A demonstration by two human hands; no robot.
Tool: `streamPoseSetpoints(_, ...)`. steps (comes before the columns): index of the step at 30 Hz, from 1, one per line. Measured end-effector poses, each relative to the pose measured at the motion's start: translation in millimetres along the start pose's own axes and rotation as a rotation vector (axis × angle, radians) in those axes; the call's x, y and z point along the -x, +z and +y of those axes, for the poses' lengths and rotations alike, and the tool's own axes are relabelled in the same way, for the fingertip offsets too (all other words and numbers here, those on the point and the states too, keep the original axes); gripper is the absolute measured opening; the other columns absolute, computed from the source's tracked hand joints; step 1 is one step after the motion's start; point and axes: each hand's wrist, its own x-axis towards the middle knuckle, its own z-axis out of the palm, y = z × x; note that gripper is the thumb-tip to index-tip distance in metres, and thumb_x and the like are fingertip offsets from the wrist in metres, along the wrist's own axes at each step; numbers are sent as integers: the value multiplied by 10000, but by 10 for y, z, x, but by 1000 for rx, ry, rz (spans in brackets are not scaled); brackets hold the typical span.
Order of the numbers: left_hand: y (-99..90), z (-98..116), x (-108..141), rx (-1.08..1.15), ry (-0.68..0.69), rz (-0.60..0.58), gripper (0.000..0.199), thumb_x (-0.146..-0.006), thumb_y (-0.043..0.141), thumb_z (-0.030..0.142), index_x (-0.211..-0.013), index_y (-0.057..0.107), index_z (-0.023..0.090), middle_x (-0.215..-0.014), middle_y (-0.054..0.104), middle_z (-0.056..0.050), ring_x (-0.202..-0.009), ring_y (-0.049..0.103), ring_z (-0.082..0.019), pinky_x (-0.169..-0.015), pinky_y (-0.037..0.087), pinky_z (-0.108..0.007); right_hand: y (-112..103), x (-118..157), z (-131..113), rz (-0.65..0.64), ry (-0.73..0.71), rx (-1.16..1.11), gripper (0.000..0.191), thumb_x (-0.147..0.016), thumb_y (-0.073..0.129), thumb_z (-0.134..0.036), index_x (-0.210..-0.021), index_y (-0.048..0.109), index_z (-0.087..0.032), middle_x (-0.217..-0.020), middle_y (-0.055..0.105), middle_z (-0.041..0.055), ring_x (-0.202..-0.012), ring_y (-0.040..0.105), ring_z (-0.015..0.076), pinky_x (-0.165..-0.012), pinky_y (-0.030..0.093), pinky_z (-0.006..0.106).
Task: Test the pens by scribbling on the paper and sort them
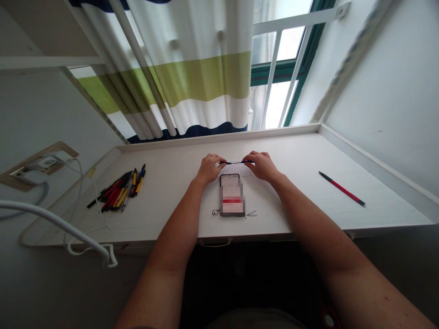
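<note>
Black pen part (224,163) pinched in left hand (210,168), dark-blue part (247,161) pinched in right hand (262,165). Thin dark link (236,162) between; can't tell if one piece. Held over speckled strip (236,170), just beyond far end of phone (232,196). Could bend the link if pulled off-axis, or drop small bits. Pen pile (118,192) left, red pen (339,186) right, well apart.

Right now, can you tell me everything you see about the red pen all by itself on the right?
The pen is long and slim, with a red middle and dark ends. It looks like plastic. It lies flat on the white table, slanted, its nearer end pointing right. Only the table touches it; the right hand is well off to its left. Any writing is too small to see.
</note>
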Motion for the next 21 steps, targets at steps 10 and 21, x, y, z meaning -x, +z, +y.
streamPoseSetpoints(10,90,4,-9,357,-89,103,115,-872,704,209,-944,794,206,-1004,783,-79,-947,691,-237,-924,515,-402,40,-4,-15,37,37,-107,170,-986,556,-233,-1030,721,-241,-1078,709,67,-963,667,253,-990,375,464)
streamPoseSetpoints(21,154,24,-46,765,-263,225,226,-782,797,297,-956,786,154,-810,759,-60,-792,695,-180,-791,550,-330,132,-20,-42,144,82,-324,124,-958,581,-271,-990,699,-255,-1030,733,42,-941,679,234,-1005,414,474)
